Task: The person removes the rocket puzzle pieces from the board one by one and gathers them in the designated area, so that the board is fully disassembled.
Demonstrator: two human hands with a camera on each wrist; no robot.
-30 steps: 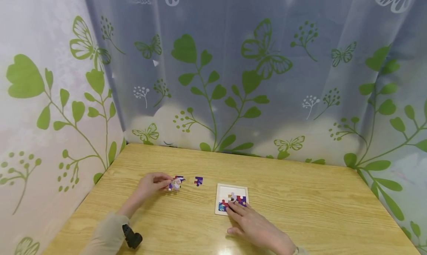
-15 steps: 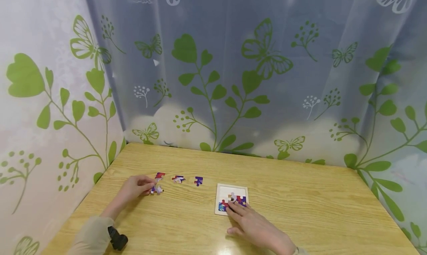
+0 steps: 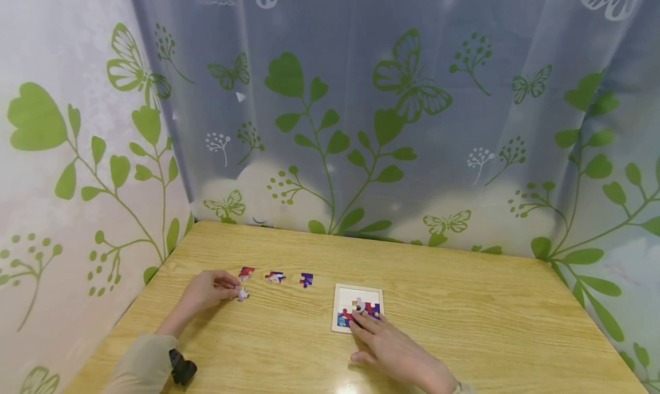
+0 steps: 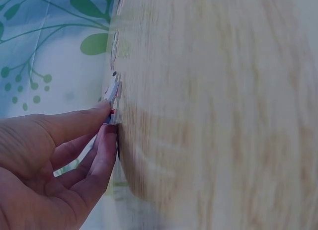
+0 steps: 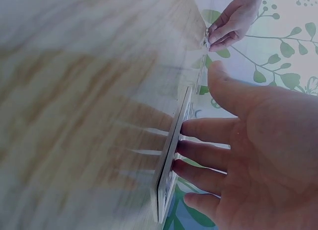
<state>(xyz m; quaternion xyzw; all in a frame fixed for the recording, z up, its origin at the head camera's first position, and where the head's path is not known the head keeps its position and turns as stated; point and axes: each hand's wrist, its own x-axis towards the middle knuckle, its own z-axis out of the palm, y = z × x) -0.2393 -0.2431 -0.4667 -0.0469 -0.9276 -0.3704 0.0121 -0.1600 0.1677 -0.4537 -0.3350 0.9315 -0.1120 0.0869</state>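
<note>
Well left of the wooden tray point(image 3: 336, 308), the left hand point(image 3: 206, 291) pinched a puzzle piece point(image 3: 243, 294), partly hiding it. The right hand point(image 3: 391, 348) laid straight, slightly parted fingers on the tray, covering its near right corner. Three loose pieces point(image 3: 275, 277) lay in a row left of the tray. The pinched piece showed whitish; the tray was pale-rimmed, with knobbed, colourful pieces point(image 3: 373, 309) inside. Beneath it was a grained table point(image 3: 490, 308); beyond, a leaf-printed curtain point(image 3: 350, 153).
</note>
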